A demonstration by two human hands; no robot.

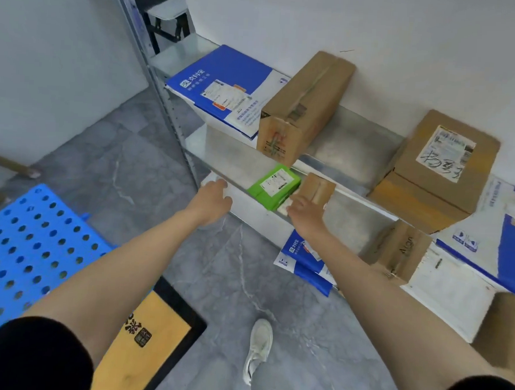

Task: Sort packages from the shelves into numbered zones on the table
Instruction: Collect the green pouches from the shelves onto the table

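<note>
While left hand [212, 201] is held loose and empty at shelf edge [239, 184], right hand [306, 211] is laid on small brown box [318, 186] beside green package [274, 185]; grip indiscernible.

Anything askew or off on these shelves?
Two overhangs. The long cardboard box on the upper shelf sticks out past its front edge. Lower down, a blue-and-white mailer droops over its shelf's lip. No spills visible.
</note>
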